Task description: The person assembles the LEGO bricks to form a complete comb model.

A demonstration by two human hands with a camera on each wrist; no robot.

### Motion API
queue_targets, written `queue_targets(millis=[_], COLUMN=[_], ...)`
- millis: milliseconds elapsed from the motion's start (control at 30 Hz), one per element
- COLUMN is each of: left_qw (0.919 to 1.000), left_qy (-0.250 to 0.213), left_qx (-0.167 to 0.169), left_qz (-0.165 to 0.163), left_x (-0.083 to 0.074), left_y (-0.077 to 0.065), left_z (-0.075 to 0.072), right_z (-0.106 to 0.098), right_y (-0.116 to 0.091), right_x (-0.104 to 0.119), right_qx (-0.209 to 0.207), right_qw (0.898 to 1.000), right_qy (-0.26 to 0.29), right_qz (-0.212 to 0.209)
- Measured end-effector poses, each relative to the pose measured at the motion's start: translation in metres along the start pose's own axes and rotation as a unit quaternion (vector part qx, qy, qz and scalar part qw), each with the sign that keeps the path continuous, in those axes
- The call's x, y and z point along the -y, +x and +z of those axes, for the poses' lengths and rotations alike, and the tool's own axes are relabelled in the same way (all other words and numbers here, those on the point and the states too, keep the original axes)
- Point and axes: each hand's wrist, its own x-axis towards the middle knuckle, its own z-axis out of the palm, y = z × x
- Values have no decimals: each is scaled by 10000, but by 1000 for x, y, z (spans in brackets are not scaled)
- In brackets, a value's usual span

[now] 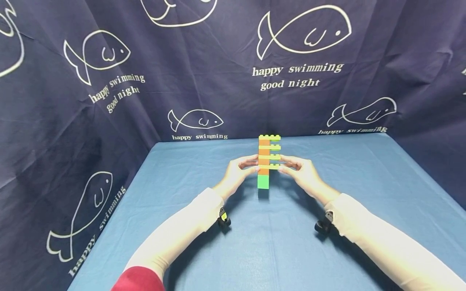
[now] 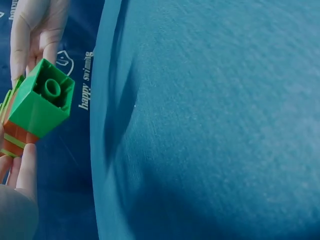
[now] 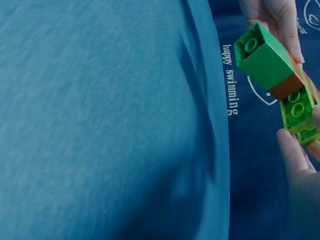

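Observation:
A tall stack of toy building bricks [image 1: 263, 151] is held upright between my two hands. It alternates orange bricks with thin lime plates that jut out to the right, above a bright green brick [image 1: 263, 182] at the bottom. My left hand [image 1: 234, 174] grips the stack's left side, thumb low and fingers above. On the other side my right hand [image 1: 303, 173] pinches the jutting lime plates [image 3: 298, 110]. Both wrist views show the hollow underside of the green brick [image 2: 42, 107], so the stack is off the table.
A blue cloth covers the table [image 1: 255, 250]. Behind it and to the sides hangs a dark blue curtain [image 1: 236, 81] with white fish drawings and lettering. Shadows of the arms fall on the cloth.

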Motion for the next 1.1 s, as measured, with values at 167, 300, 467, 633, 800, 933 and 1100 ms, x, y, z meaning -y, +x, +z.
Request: queue_targets(millis=[167, 300, 467, 633, 800, 933, 1100], left_qw=[9989, 9969, 9936, 9926, 9925, 9923, 9905], left_qy=[-213, -394, -643, -671, -543, -414, -183], left_qx=[-60, 31, 122, 105, 48, 33, 53], left_qz=[-419, -679, -922, -1005, -1096, -1164, -1360], left_x=[2, 3, 3, 7, 8, 6, 10], left_y=[1, 3, 8, 13, 17, 20, 22], left_z=[0, -1, -4, -1, 6, 9, 10], right_z=[6, 10, 13, 12, 8, 5, 5], right_y=[4, 8, 16, 21, 25, 29, 31], right_x=[-2, -4, -6, -9, -12, -14, -17], right_qx=[132, 175, 243, 258, 247, 162, 274], right_qw=[9973, 9944, 9894, 9892, 9924, 9967, 9939], right_qy=[705, 962, 1254, 1193, 891, 64, -60], right_qz=[179, 393, 687, 808, 813, 794, 1068])
